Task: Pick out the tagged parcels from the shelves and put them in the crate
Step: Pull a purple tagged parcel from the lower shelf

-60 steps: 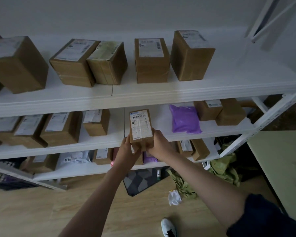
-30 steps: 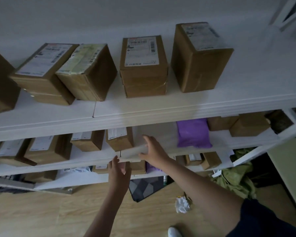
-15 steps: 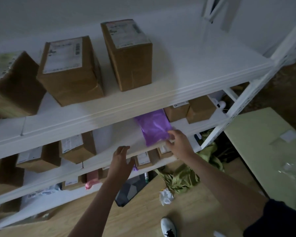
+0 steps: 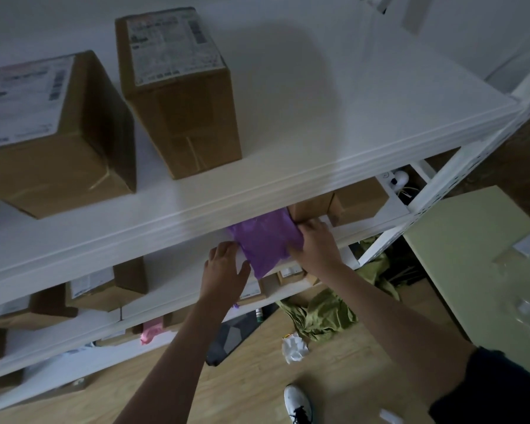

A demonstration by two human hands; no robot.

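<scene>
The purple parcel [image 4: 262, 240], a soft plastic mailer, lies on the second shelf [image 4: 178, 267] from the top, its near end overhanging the shelf's front edge and its far end hidden under the top shelf [image 4: 318, 123]. Its long axis runs front to back, slanted slightly toward the right at the rear. The right hand [image 4: 315, 243] grips the parcel's right edge, fingers curled over it and reaching toward the back. The left hand [image 4: 225, 272] sits at the near-left corner, fingers relaxed and spread, thumb just touching the mailer's edge; it holds nothing. The right hand is therefore the working grip, and the parcel lies directly between both hands. The extraction path is judged to be straight toward the person, along the long axis, with clearance needed below the top shelf. A brown box [image 4: 311, 206] stands touching the parcel's right rear corner, beside the right fingers; a sideways pull may drag it. No tag on the mailer is visible from this angle. The crate is not in view. The shelves serve as the containers here: the top shelf carries two labelled cardboard boxes [image 4: 178, 96], and lower shelves carry more labelled boxes [image 4: 104, 286].
</scene>
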